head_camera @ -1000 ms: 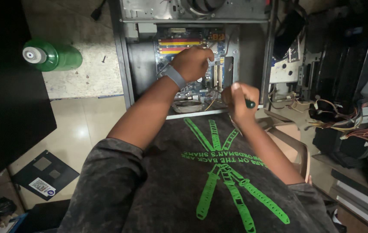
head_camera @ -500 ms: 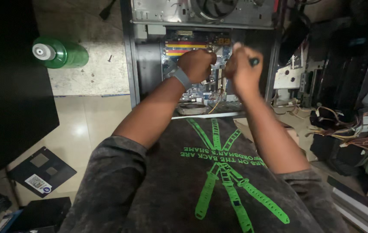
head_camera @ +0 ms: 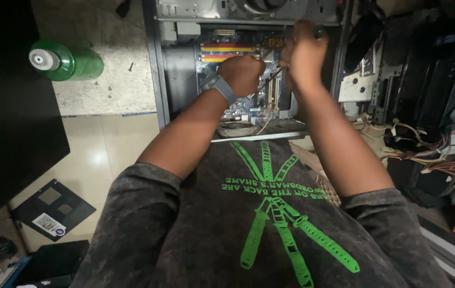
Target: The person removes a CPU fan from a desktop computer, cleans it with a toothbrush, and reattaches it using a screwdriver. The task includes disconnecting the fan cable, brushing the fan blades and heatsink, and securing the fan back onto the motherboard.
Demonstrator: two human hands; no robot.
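Both of my hands are sitting higher and deeper in the open computer case (head_camera: pixel 159 69) than 1 second ago, when the right one was hanging back near the lower edge of the chassis.

Starting at the far left, I am seeing a green bottle (head_camera: pixel 67 61) lying on the pale slab beside the case, and a flat dark drive (head_camera: pixel 51 210) lying on the tiled floor below it. Neither is within reach of either hand.

Moving inward, my left hand (head_camera: pixel 242 73) is curling into a fist over the motherboard (head_camera: pixel 249 104), a grey band around its wrist. It is closing around something, but I cannot tell what, since the knuckles are hiding it.

Just to its right, my right hand (head_camera: pixel 303 56) is gripping a screwdriver (head_camera: pixel 272 76), its dark handle poking out above the fingers and its thin shaft slanting down and left toward the left fist. The tip is meeting the board right beside that fist, inside the case.

To do this well, I am judging that the shaft needs lining up squarely with the fastener, pressure staying steady so the tip is not skating onto the blue board, and the left hand bracing close to the tip.

The screwdriver is looking slim, dark-handled, with a bare metal shaft.

Farther right, loose coloured cables (head_camera: pixel 430 154) are trailing from other dark hardware.
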